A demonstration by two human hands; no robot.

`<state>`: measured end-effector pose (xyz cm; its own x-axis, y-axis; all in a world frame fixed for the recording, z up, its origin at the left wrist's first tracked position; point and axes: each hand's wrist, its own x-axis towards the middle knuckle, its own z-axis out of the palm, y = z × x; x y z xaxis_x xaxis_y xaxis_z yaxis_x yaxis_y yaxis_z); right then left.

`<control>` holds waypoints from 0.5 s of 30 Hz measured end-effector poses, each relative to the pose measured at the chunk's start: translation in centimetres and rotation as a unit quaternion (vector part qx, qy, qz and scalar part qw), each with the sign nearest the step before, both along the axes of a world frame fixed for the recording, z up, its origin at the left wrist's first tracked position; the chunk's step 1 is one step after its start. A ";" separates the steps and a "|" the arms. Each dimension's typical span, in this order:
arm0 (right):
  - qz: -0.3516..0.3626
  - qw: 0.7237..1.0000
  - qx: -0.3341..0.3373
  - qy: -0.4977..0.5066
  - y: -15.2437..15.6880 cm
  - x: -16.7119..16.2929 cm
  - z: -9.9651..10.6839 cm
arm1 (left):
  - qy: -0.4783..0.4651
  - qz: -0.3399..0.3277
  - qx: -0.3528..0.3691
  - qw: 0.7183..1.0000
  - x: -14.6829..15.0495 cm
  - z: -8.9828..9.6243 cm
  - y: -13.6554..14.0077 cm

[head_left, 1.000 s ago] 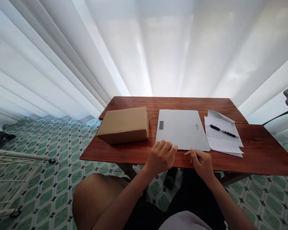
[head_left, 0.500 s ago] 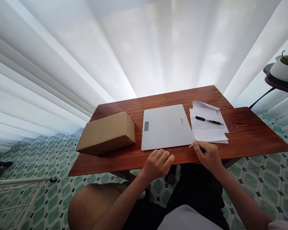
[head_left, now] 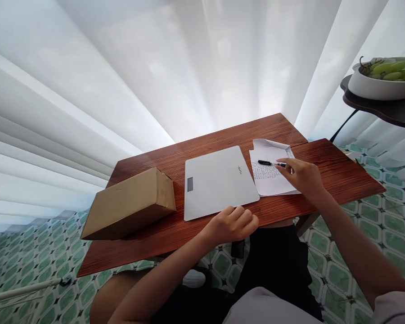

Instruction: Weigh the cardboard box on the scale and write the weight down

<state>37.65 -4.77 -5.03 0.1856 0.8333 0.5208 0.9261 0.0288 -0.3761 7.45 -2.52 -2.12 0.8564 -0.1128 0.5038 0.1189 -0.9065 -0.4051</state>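
My right hand (head_left: 302, 175) is over the written sheets, its thumb and fingertips closed on a black pen (head_left: 265, 162). The pen lies across the papers (head_left: 273, 184), which carry rows of handwriting and have a curled top edge. Fingers curled and holding nothing visible, my left hand (head_left: 234, 223) rests at the table's near edge. Just beyond it lies a flat white digital scale (head_left: 219, 184) with a small grey display at its left side. The scale's right edge borders the papers.
A closed brown cardboard box (head_left: 128, 202) stands on the wooden table (head_left: 148, 157) left of the scale. At the far right, a white bowl (head_left: 374, 85) of green grapes sits on a dark stand. White curtains hang behind; a white metal rack (head_left: 23, 290) is at lower left.
My right hand has moved from the scale's near right corner up to the pen and taken hold of it. The view has turned right; my left hand stays near the table edge.
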 end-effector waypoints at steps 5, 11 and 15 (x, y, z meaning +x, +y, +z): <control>-0.001 0.998 -0.046 -0.044 1.6 3.6 -1.8 | -0.002 -0.069 0.013 0.998 6.0 -0.4 -0.2; -0.035 0.994 -0.063 -0.087 2.0 4.0 -2.9 | 0.020 -0.081 -0.012 0.996 11.3 -2.6 -0.6; -0.052 0.987 -0.100 -0.112 1.6 3.4 -2.8 | 0.054 -0.057 -0.050 0.996 12.2 -3.5 -0.5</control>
<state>41.07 -3.15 -7.83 0.1740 0.9064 0.3849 0.9808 -0.1246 -0.1501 19.60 -3.02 -5.63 0.8906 -0.1663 0.4233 -0.0268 -0.9483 -0.3163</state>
